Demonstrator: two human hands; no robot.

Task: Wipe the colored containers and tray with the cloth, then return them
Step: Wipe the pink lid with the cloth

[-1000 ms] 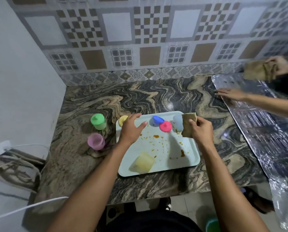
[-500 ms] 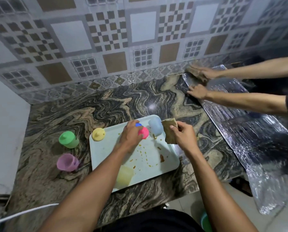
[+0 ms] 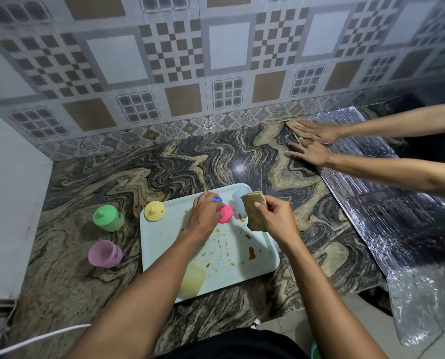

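A pale blue tray smeared with orange-brown stains lies on the marble counter. On it are a yellow lid, a pink lid, a blue lid, a pale blue cup and a yellow cup on its side. My left hand rests over the pink and blue lids, fingers curled on the pink one. My right hand holds a folded brown cloth above the tray's far right part. A green lidded cup and a pink cup stand left of the tray.
Another person's two hands press a second brown cloth at the back right, beside a sheet of silver foil covering the counter's right side. A white cable runs at the lower left. The tiled wall closes the back.
My left hand moved from the tray's near left onto the pink and blue lids. My right hand kept the cloth. The other person's hands came down onto the counter's back right.
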